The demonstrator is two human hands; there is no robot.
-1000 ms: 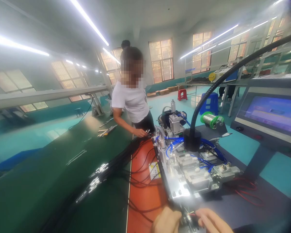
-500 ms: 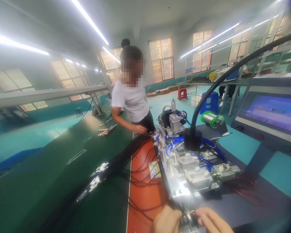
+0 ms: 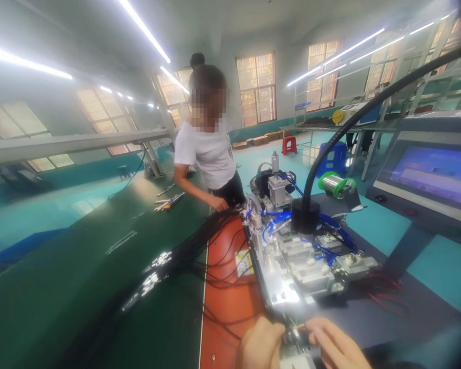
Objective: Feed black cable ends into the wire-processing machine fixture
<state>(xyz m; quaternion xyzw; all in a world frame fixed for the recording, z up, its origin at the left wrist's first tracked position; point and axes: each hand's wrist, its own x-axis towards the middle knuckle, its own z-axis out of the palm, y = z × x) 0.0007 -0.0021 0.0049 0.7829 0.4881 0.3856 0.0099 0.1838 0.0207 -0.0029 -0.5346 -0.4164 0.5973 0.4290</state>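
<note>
Wrists of the left hand [image 3: 262, 342] and right hand [image 3: 336, 342] run out of view at the near edge, and the left hand's fingertips are partly lost against a small metal fixture [image 3: 292, 335]. Blur makes the thin reddish wire [image 3: 301, 327] hard to follow; its far end cannot be made out among the metal parts. Writing on the screen [image 3: 434, 171] at right is unreadable.

Compared with half a second ago, the whole view sits slightly differently, and more of a pale block [image 3: 297, 361] shows at the near edge between the hands. Less of the wire is visible now. Farther off, the co-worker's hand [image 3: 218, 203] has moved a little left, beside the far end of the black cable bundle [image 3: 194, 241] that stretches over the green bench [image 3: 169, 328].

Fingers of the right hand are pinched narrowly on the wire, just right of the fixture and at the near end of the silver machine [image 3: 311, 271]. The left hand is curled, its fingertips close to the fixture's left side; whether it grips anything, I cannot tell.
</note>
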